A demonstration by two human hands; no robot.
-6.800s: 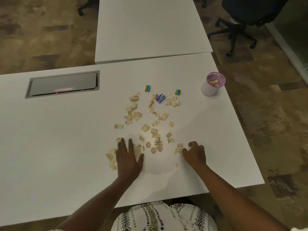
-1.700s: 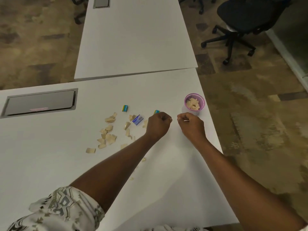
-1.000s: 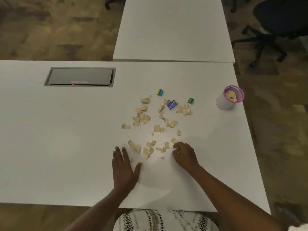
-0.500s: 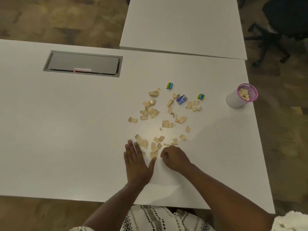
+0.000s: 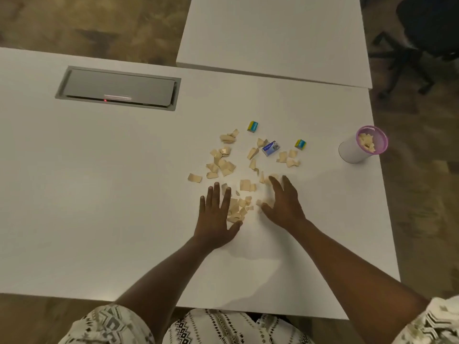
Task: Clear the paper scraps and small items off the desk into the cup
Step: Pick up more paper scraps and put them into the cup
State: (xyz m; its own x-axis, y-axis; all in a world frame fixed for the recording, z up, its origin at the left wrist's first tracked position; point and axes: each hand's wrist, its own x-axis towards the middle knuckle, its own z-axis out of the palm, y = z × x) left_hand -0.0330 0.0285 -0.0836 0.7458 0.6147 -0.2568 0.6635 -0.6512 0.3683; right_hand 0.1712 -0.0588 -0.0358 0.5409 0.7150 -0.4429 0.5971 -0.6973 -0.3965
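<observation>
On the desk (image 5: 99,194), the left hand (image 5: 215,219) and right hand (image 5: 283,204), fingers spread flat and holding nothing, are corralling paper scraps (image 5: 238,207) for pinching and transfer to the cup (image 5: 357,148) standing well apart.

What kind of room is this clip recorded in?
Probably an office: long white desk with a grey flip-lid cable box set into it, a black swivel chair on castors, and patterned carpet floor.

A grey cable hatch (image 5: 118,88), second white table (image 5: 273,33), office chair (image 5: 427,23).
</observation>
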